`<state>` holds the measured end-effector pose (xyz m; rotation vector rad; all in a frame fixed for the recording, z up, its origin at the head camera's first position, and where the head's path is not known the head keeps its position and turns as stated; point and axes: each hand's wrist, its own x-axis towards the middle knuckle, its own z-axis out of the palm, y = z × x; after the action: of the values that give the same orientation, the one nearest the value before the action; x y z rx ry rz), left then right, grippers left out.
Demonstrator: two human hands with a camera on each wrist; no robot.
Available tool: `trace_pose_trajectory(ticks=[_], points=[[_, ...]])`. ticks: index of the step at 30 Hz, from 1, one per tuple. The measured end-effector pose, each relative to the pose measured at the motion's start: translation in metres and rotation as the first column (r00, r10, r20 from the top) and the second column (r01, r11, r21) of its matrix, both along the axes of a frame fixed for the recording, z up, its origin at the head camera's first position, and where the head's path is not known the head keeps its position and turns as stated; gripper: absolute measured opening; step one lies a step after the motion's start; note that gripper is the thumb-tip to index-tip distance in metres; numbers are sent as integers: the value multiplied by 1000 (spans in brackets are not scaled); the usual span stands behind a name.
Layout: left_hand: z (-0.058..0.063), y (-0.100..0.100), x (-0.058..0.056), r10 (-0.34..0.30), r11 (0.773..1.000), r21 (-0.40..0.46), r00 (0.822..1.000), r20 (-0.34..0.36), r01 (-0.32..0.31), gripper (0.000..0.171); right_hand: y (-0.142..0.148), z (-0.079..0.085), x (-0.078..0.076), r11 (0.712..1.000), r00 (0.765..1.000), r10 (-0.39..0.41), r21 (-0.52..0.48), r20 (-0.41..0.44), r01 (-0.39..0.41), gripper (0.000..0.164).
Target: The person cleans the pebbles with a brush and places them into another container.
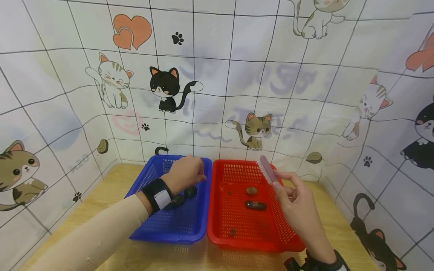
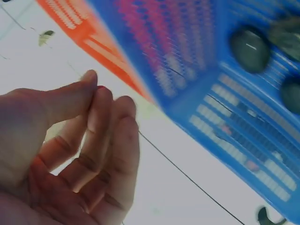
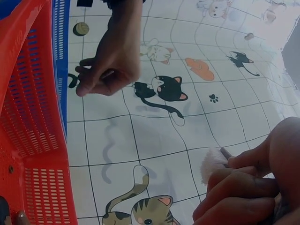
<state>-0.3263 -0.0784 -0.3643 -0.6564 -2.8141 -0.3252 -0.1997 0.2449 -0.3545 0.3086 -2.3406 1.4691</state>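
In the head view my left hand (image 1: 186,174) is over the far part of the blue basket (image 1: 193,233). Its thumb tip meets the index finger in the left wrist view, the other fingers loosely bent; a tiny red spot shows there, and I cannot tell whether something is pinched. Several dark, smooth stones (image 2: 251,49) lie in that basket. My right hand (image 1: 298,205) holds a small brush (image 1: 267,170) with a pinkish back and white bristles, raised over the right side of the red basket (image 1: 217,241). Inside are a brown stone (image 1: 251,191) and a dark, oblong, brown-banded one (image 1: 255,205).
Both baskets stand side by side on a wooden table (image 1: 115,203), their rims close together. A smaller brown piece (image 1: 232,232) lies near the red basket's front. Behind and on both sides hangs a white sheet (image 1: 213,86) printed with cats and grid lines.
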Motion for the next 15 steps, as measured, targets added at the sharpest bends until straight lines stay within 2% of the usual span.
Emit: trace_pose_trajectory(ticks=[3,5,8,11,15], points=[[5,24,7,-69,998,14,998,2,69,6,1,-1,0,1000,1000,8,-12,0,-8,34],[7,40,11,-115,993,29,993,10,115,14,2,0,1,1000,1000,3,-14,-2,-4,34],[8,63,15,-180,983,58,982,62,176,26,3,1,2,1000,1000,-5,-12,-9,5,35],[9,84,19,-225,973,72,966,130,217,24,3,2,2,1000,1000,-10,-8,-8,10,35],[11,110,22,-271,962,77,946,175,261,19,4,3,2,1000,1000,-14,-10,-6,14,36]])
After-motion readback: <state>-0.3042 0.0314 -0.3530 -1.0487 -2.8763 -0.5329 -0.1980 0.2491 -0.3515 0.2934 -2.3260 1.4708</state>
